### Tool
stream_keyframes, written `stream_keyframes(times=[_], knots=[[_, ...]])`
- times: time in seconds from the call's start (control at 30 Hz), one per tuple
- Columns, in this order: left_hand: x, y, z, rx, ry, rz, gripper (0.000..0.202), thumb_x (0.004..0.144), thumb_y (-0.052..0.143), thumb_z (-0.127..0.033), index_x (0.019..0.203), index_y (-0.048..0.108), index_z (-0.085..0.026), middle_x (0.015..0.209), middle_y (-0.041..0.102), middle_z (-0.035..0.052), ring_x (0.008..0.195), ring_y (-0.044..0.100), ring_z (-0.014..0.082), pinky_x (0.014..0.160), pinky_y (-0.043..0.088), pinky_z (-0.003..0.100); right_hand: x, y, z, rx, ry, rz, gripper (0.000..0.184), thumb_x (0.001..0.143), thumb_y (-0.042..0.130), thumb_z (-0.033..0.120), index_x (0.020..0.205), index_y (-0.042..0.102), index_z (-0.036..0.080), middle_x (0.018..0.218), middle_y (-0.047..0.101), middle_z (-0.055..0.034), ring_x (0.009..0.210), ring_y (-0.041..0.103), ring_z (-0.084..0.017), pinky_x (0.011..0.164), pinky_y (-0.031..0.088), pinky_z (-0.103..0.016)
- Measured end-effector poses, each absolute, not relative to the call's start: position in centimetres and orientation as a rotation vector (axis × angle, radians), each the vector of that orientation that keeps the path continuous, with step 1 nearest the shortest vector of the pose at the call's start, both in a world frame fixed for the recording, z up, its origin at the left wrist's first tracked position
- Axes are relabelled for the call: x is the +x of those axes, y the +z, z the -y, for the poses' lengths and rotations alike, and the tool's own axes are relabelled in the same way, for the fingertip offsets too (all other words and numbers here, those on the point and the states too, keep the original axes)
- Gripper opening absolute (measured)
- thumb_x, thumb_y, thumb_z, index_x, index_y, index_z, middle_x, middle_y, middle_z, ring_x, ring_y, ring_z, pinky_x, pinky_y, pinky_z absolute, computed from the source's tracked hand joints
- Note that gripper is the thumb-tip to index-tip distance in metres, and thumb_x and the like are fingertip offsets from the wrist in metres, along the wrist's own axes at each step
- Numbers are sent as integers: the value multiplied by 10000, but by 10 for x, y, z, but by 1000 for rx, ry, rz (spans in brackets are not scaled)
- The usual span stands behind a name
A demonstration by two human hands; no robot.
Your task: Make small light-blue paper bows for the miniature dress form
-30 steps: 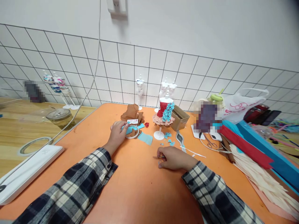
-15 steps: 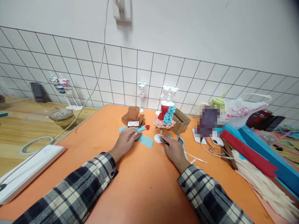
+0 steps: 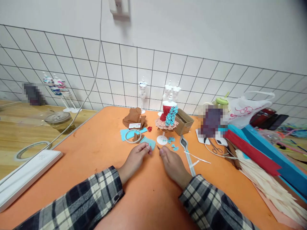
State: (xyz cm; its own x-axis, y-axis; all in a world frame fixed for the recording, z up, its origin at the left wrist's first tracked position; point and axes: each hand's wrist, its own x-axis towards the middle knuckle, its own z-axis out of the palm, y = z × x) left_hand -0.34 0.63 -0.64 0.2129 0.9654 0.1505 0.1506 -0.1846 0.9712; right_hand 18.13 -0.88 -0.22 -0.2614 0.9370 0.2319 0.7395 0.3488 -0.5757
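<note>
My left hand (image 3: 137, 159) is closed in a pinch at the lower edge of a light-blue paper piece (image 3: 148, 140); whatever is between the fingertips is too small to make out. My right hand (image 3: 174, 163) is closed around a thin dark pointed tool (image 3: 158, 147), most of it hidden, its tip facing the left fingers. Just beyond stands a small dress form (image 3: 166, 112) in a red bodice, blue ruffles and a pink frilled skirt. Blue bow-shaped scraps (image 3: 175, 147) lie by its white base. A pale tape roll (image 3: 126, 137) rests left of the hands, around brown scraps.
Crumpled brown paper (image 3: 131, 117), a small labelled box (image 3: 134, 125) and a red scrap (image 3: 150, 128) lie at the back. A cardboard box (image 3: 184, 123) stands behind the dress form. Scissors (image 3: 217, 148), a cable and paper strips (image 3: 254, 151) lie right; a power strip (image 3: 31, 177) left.
My left hand has come away from the tape roll, moving right and nearer me. My right hand has drawn back from the dress form's base with the tool, uncovering the blue bow-shaped scraps.
</note>
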Motion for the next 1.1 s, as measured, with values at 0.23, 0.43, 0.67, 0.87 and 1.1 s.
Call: stream_keyframes(times=[0.23, 0.43, 0.67, 0.87, 1.1], knots=[[-1, -4, -5, 1647, 1041, -1049, 273, 893, 471, -393, 724, 527, -185, 656, 512, -17, 669, 497, 150, 682, 392, 262, 175, 5, 15, -1503, 321, 2294, 366, 1014, 225, 423, 907, 506, 214, 724, 651, -6, 625, 584, -153, 533, 218, -260], [2, -3, -3, 1738, 988, -1114, 272, 894, 448, -396, 761, 560, -187, 635, 511, -20, 630, 493, 149, 626, 390, 256, 176, 5, 13, -1543, 259, 2312, 363, 1011, 239, 447, 928, 504, 213, 732, 665, -14, 625, 600, -158, 522, 186, -270], [-1, -3, -4, 1841, 1055, -1158, 266, 925, 431, -361, 812, 593, -181, 697, 564, -9, 704, 551, 157, 690, 418, 259, 177, 3, 15, -1505, 313, 2287, 381, 1016, 209, 446, 918, 492, 210, 721, 655, -5, 627, 600, -152, 524, 198, -264], [-4, -3, -4, 2026, 1025, -1162, 279, 925, 434, -365, 841, 631, -187, 797, 645, 22, 785, 584, 178, 741, 446, 271, 177, 4, 13, -1477, 329, 2286, 356, 1014, 241, 437, 941, 504, 208, 762, 664, -14, 665, 607, -156, 535, 218, -258], [-5, -2, -4, 2029, 992, -1097, 277, 914, 467, -365, 844, 666, -185, 861, 680, 49, 866, 612, 200, 803, 467, 299, 180, 4, 13, -1427, 279, 2307, 338, 1008, 285, 425, 930, 531, 207, 752, 662, -7, 651, 599, -153, 533, 212, -260]])
